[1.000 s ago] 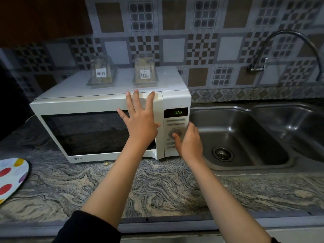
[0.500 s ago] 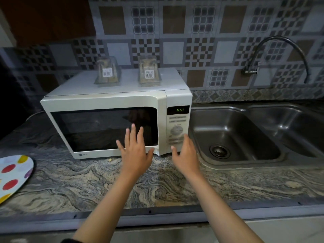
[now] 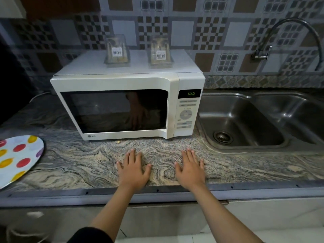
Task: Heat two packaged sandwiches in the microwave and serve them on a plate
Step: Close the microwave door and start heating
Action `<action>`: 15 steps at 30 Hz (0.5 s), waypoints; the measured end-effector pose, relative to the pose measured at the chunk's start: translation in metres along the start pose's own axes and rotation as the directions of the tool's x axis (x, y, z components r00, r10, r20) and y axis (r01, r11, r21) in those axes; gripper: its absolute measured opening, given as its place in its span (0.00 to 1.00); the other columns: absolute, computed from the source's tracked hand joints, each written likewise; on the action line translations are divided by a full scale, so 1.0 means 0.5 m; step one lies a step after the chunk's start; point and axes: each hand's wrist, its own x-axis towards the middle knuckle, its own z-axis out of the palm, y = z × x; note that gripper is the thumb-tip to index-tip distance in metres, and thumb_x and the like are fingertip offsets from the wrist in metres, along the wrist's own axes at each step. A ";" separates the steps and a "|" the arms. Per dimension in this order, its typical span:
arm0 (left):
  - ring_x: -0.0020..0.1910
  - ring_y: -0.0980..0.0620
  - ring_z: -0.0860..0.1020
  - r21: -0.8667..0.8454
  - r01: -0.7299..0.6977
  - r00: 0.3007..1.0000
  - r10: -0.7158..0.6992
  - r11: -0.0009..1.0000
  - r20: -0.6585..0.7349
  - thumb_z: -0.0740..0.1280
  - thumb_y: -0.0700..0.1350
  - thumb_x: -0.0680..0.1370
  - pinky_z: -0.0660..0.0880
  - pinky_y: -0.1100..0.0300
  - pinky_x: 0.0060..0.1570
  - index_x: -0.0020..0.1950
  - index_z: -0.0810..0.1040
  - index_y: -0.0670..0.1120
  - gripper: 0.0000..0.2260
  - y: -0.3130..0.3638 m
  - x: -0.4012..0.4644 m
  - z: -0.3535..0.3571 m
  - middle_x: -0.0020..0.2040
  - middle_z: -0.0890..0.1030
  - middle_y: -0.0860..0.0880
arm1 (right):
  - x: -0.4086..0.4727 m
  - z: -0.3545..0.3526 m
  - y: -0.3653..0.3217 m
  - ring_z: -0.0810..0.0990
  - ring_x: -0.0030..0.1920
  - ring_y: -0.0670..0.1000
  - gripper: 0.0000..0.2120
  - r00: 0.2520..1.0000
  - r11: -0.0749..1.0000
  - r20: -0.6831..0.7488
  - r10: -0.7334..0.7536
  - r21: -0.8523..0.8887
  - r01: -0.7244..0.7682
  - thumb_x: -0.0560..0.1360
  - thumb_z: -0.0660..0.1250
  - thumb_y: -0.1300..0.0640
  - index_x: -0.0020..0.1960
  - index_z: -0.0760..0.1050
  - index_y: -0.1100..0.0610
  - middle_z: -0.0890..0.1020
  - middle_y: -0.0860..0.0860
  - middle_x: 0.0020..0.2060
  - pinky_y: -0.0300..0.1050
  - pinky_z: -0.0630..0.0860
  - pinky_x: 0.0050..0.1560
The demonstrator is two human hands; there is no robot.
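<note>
A white microwave stands on the marble counter with its door closed and green digits lit on its display. Two clear-packaged sandwiches sit upright on its top, one on the left and one on the right, each with a barcode label. A plate with red, yellow and purple dots lies at the counter's left edge. My left hand and my right hand rest flat on the counter in front of the microwave, fingers straight, holding nothing.
A double stainless sink lies right of the microwave, with a curved tap on the tiled wall above it. The counter has a dark front edge strip. A small crumb lies under the microwave's front.
Both hands came off the microwave front and dropped down onto the counter near its front edge. The view pulled back and lower.
</note>
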 end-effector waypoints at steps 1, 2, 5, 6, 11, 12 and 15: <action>0.77 0.47 0.47 -0.006 -0.001 1.000 0.001 1.000 -0.005 0.49 0.64 0.77 0.46 0.37 0.72 0.76 0.56 0.52 0.30 -0.004 -0.001 0.003 0.78 0.50 0.49 | -0.002 0.002 0.000 0.41 0.77 0.49 0.31 1.000 1.000 -0.003 0.004 -0.001 -0.004 0.79 0.48 0.40 0.78 0.50 0.53 0.46 0.49 0.78 0.56 0.40 0.74; 0.77 0.47 0.47 -0.013 -0.001 1.000 0.001 1.000 -0.014 0.49 0.65 0.77 0.46 0.37 0.72 0.76 0.56 0.52 0.30 -0.004 -0.002 0.005 0.78 0.51 0.49 | -0.002 0.003 0.001 0.42 0.77 0.49 0.31 1.000 1.000 -0.005 0.007 -0.002 -0.007 0.79 0.48 0.40 0.78 0.50 0.52 0.46 0.49 0.78 0.56 0.40 0.74; 0.77 0.48 0.48 -0.032 -0.006 1.000 0.005 0.999 -0.024 0.49 0.66 0.76 0.46 0.38 0.72 0.75 0.57 0.52 0.31 -0.007 0.001 0.006 0.78 0.52 0.49 | 0.000 0.008 0.002 0.42 0.77 0.49 0.30 1.000 1.000 -0.020 0.016 0.005 -0.016 0.79 0.49 0.40 0.78 0.51 0.52 0.47 0.49 0.78 0.55 0.40 0.74; 0.77 0.48 0.48 -0.036 -0.008 1.000 0.007 0.999 -0.022 0.50 0.65 0.76 0.46 0.38 0.72 0.75 0.58 0.52 0.30 -0.008 0.002 0.008 0.78 0.52 0.49 | 0.001 0.011 0.001 0.42 0.77 0.49 0.30 1.000 1.000 -0.024 0.017 0.006 -0.017 0.79 0.49 0.40 0.78 0.51 0.52 0.47 0.49 0.78 0.55 0.40 0.74; 0.77 0.47 0.50 -0.056 -0.008 0.999 0.006 0.998 -0.037 0.53 0.64 0.77 0.46 0.38 0.72 0.74 0.59 0.52 0.29 -0.005 0.002 0.003 0.78 0.54 0.49 | 0.001 0.012 0.002 0.43 0.77 0.49 0.30 0.999 1.000 -0.032 0.024 -0.002 -0.024 0.79 0.49 0.40 0.77 0.52 0.52 0.48 0.49 0.78 0.56 0.41 0.75; 0.76 0.47 0.50 -0.047 -0.006 0.999 0.004 0.999 -0.039 0.53 0.64 0.77 0.46 0.38 0.72 0.74 0.59 0.52 0.29 -0.005 0.000 0.003 0.78 0.54 0.49 | 0.000 0.011 0.001 0.43 0.77 0.49 0.30 0.999 1.000 -0.030 0.024 -0.006 -0.024 0.79 0.49 0.40 0.77 0.52 0.52 0.48 0.49 0.78 0.57 0.41 0.75; 0.76 0.47 0.50 -0.037 -0.005 0.999 0.003 0.999 -0.043 0.53 0.64 0.77 0.46 0.39 0.72 0.74 0.58 0.53 0.29 -0.004 -0.001 0.000 0.78 0.54 0.49 | 0.000 0.010 -0.002 0.45 0.77 0.50 0.30 0.999 1.000 -0.036 0.022 -0.002 -0.022 0.79 0.49 0.40 0.77 0.54 0.52 0.49 0.49 0.78 0.57 0.42 0.75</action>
